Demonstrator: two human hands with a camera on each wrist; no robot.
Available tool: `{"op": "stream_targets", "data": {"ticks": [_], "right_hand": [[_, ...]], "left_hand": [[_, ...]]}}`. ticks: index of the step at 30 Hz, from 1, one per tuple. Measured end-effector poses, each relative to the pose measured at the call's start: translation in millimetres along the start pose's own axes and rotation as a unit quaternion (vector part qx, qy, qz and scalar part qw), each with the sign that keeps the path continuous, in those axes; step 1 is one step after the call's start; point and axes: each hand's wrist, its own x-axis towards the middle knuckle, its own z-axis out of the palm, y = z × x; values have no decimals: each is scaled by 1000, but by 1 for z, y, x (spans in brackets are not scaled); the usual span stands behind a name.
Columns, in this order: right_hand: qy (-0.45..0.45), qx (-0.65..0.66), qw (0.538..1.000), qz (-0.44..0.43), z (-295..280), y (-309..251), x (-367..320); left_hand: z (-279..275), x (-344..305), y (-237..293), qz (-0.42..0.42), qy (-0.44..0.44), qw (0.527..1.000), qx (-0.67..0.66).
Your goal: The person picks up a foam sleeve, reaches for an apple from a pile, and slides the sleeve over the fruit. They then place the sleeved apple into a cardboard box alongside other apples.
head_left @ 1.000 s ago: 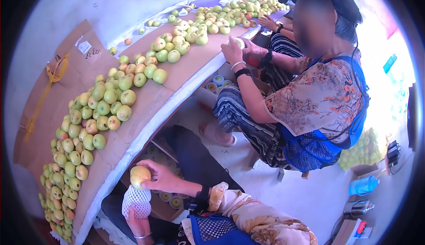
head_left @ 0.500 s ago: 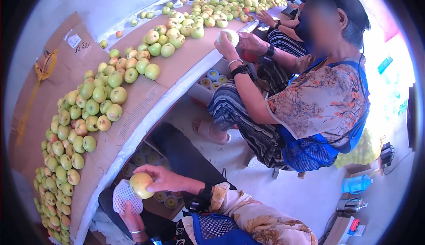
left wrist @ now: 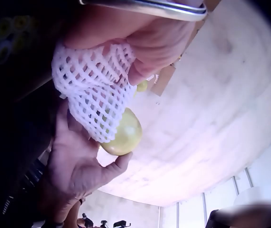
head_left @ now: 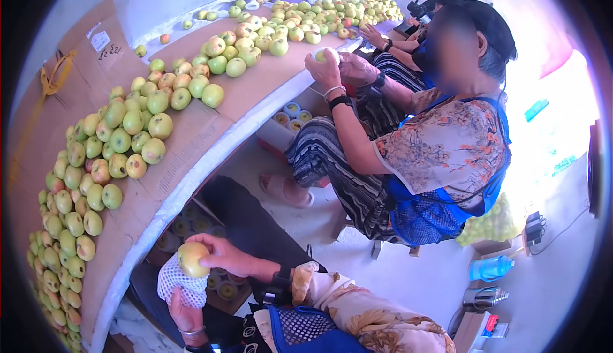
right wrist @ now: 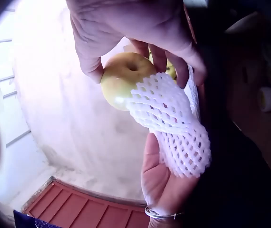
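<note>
A yellow-green apple (head_left: 193, 259) is pinched between the thumb and fingers of my right hand (head_left: 231, 256). Below it, my left hand (head_left: 185, 313) grips a white foam net sleeve (head_left: 182, 284) by its lower part. In the right wrist view the open end of the net lies over one side of the apple (right wrist: 121, 80), while the stem end stays bare. From the left wrist, the net (left wrist: 100, 90) runs down onto the apple (left wrist: 126, 135), with the right hand's fingers (left wrist: 78, 175) behind and under it.
A long pile of apples (head_left: 120, 140) covers the cardboard-topped table (head_left: 185, 142) to my left. Under its edge, a box holds netted apples (head_left: 227, 289). Across from me a seated person (head_left: 440, 142) handles another netted apple (head_left: 325, 54). A blue bottle (head_left: 490, 267) stands at right.
The apple went from above the net to beside it, and now sits at its opening, partly covered. The head view has shifted, moving the table and the other person leftward.
</note>
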Motion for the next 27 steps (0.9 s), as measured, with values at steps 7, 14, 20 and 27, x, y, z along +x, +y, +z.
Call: {"op": "stream_targets", "data": {"ticks": [7, 14, 20, 27], "right_hand": [[-29, 85, 994, 67, 3, 0, 3], [-48, -17, 996, 78, -3, -6, -2], [-63, -237, 967, 67, 3, -28, -9], [-56, -418, 904, -74, 15, -32, -8]], "left_hand": [[-6, 0, -2, -11, -23, 999, -21], [-5, 1, 2, -24, -19, 999, -40], [2, 1, 4, -28, -37, 999, -22], [11, -5, 4, 24, -53, 997, 42]]}}
